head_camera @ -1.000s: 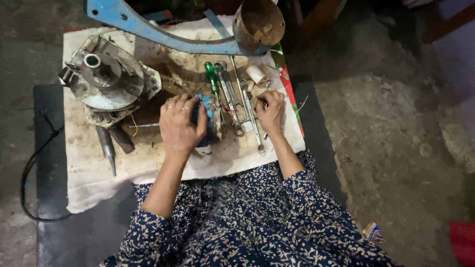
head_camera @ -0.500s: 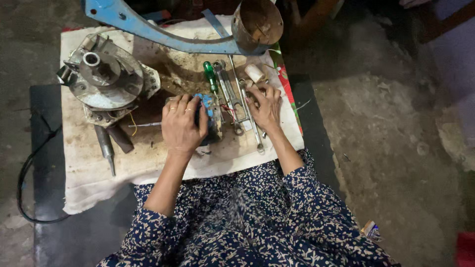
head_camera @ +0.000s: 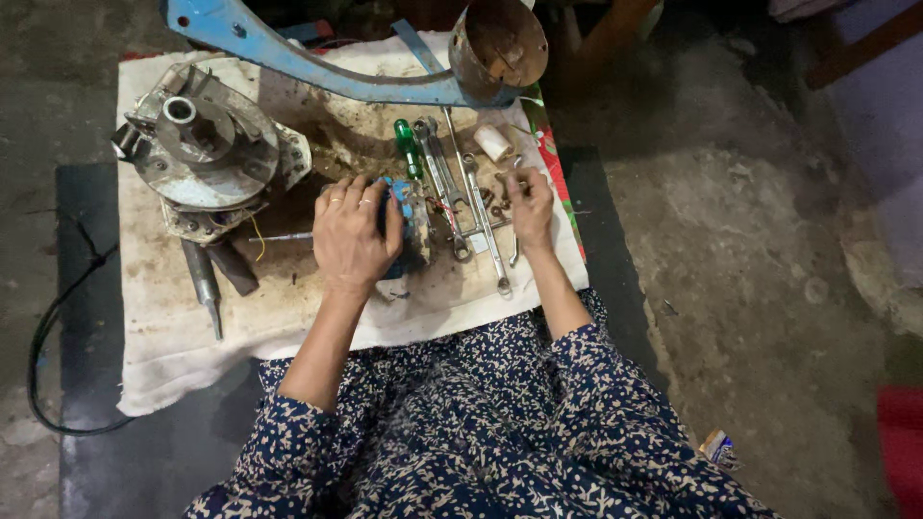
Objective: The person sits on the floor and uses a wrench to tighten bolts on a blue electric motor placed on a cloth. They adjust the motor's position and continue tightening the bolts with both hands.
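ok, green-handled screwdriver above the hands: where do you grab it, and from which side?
Grip the green handle: it is the thickest part and lies flat on the cloth. I'd come from above, fingers across its width, since wrenches lie close on its right and the left hand sits just below. The right hand is probably better placed, being free of the blue part.

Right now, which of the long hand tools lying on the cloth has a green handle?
The screwdriver lying above the blue part that the left hand covers. Its handle is translucent green; the wrenches beside it, left of the right hand, are bare grey metal.
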